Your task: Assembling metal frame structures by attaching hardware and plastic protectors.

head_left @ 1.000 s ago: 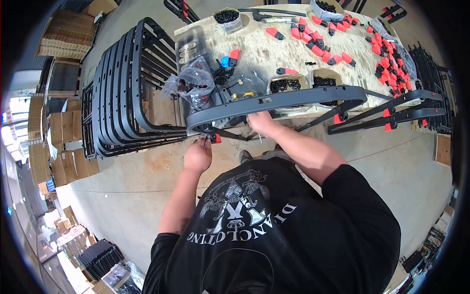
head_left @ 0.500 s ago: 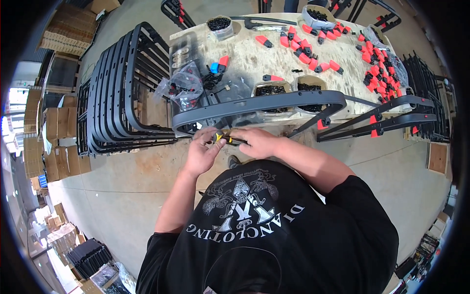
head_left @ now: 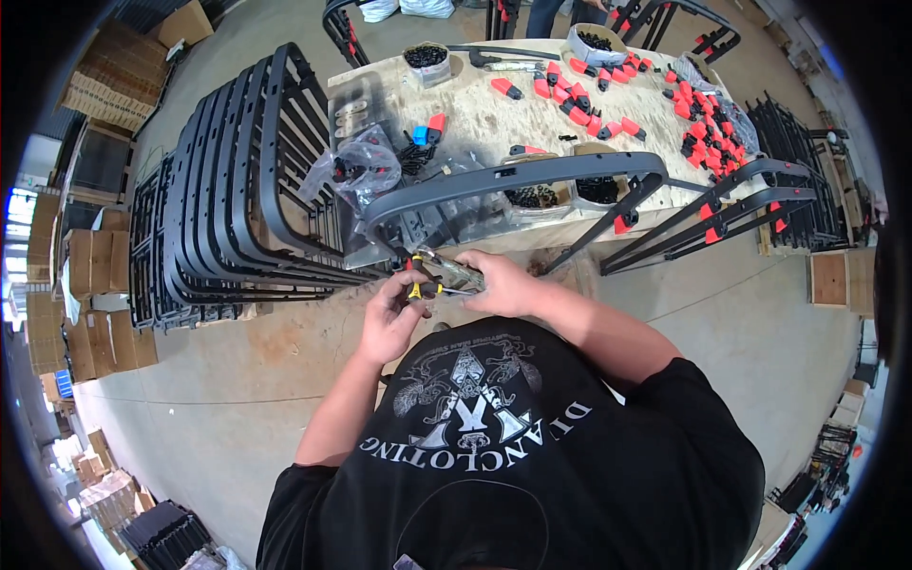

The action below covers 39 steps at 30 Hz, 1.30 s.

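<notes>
My left hand [head_left: 391, 318] is closed around the yellow and black handle of a screwdriver [head_left: 417, 289], whose thin shaft points right toward my other hand. My right hand [head_left: 500, 284] is closed on a mottled, silvery rod-shaped tool [head_left: 454, 269]; its exact kind is not clear. A small red part shows near the tool's far left end. Just beyond both hands, a black metal frame [head_left: 518, 175] with a long curved bar leans across the near edge of the wooden table [head_left: 465, 104].
Several black frames [head_left: 242, 152] stand stacked at the left. Red and black end pieces [head_left: 708, 128] lie on the table's right side. Tubs of small black parts [head_left: 426, 63], a plastic bag [head_left: 366, 166] and a blue piece [head_left: 420, 135] are also there. A person [head_left: 543, 17] stands behind the table.
The silvery tool now shows in my right hand, with the screwdriver in my left more exposed. My hands have shifted slightly, and the black frame's left corner has moved right in view.
</notes>
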### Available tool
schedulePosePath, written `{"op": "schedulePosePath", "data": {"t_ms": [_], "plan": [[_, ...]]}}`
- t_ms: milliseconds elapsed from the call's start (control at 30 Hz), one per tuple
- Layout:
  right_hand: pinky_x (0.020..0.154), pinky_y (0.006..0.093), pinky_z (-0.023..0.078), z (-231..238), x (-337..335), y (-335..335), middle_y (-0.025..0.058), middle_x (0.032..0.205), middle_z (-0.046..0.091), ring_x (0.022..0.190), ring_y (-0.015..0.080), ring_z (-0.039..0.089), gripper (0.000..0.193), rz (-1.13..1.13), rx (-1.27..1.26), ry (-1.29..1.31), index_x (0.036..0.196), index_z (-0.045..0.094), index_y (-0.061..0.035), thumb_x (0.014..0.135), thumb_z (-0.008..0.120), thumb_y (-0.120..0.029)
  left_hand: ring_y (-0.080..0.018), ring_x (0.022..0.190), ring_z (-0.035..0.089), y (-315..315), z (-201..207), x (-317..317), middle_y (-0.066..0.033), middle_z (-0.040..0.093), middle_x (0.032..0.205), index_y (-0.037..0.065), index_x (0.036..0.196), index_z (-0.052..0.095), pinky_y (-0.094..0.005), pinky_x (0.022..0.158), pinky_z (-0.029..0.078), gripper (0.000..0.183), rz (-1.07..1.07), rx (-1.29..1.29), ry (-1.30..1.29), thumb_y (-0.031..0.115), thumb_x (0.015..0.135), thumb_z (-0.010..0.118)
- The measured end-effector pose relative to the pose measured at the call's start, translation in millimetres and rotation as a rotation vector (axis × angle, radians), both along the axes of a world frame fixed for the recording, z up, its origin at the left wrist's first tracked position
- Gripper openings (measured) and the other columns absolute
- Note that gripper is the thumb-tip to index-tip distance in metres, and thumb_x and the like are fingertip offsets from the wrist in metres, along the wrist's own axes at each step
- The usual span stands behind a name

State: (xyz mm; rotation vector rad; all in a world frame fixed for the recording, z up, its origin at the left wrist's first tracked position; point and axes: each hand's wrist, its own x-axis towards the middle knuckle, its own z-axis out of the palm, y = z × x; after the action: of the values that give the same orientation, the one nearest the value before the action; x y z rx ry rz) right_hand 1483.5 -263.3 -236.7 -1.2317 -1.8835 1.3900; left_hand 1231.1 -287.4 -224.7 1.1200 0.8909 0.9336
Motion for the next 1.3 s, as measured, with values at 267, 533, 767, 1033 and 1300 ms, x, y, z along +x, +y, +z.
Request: {"op": "schedulePosePath", "data": {"t_ms": [267,533,767,1033,1300], "plan": [[0.079,0.0411,0.052,6,-58,-35,0.0200,0.091,0.069,0.083,0.0306,0.066,0.040,-0.351,-0.024,-0.123,0.110,0.063,0.0029,0.091,0.071,-0.032,-0.0194,0.112,0.065,-7,-20,-74,-0.0134,0.068,0.118,0.001,0.150,0.032,-0.0324,0.096,0.050,0.054,0.243,0.290,0.239,-0.002,0.101,0.054],[0.068,0.0373,0.048,-37,-52,-72,0.0084,0.077,0.061,0.072,0.0166,0.054,0.030,-0.609,-0.230,0.006,0.095,0.059,0.0019,0.095,0.069,-0.027,-0.0169,0.076,0.069,41,-59,-89,-0.0081,0.066,0.091,0.004,0.116,0.052,-0.0301,0.066,0.056,0.021,0.426,-0.171,-0.184,0.010,0.100,0.064],[0.070,0.0377,0.047,-29,-41,-101,0.0109,0.077,0.060,0.072,0.0191,0.054,0.033,-0.620,-0.406,-0.242,0.090,0.057,0.0007,0.092,0.068,-0.031,-0.0110,0.060,0.050,53,-104,-92,-0.0013,0.056,0.076,0.008,0.112,0.055,-0.0261,0.053,0.039,0.019,0.341,-0.349,-0.143,0.018,0.099,0.066],[0.076,0.0398,0.050,-17,-37,-112,0.0134,0.082,0.063,0.078,0.0226,0.060,0.038,-0.611,-0.357,-0.338,0.102,0.064,0.0009,0.091,0.068,-0.035,-0.0110,0.068,0.052,55,-120,-89,-0.0017,0.059,0.081,0.010,0.112,0.053,-0.0263,0.058,0.041,0.020,0.309,-0.354,-0.157,0.019,0.100,0.065],[0.074,0.0391,0.049,-23,-45,-114,0.0135,0.083,0.066,0.079,0.0230,0.061,0.037,-0.545,-0.341,-0.417,0.102,0.065,0.0008,0.090,0.069,-0.034,-0.0073,0.070,0.053,58,-127,-91,0.0001,0.059,0.082,0.010,0.116,0.054,-0.0262,0.059,0.042,0.019,0.218,0.054,0.252,0.020,0.102,0.062]]}}
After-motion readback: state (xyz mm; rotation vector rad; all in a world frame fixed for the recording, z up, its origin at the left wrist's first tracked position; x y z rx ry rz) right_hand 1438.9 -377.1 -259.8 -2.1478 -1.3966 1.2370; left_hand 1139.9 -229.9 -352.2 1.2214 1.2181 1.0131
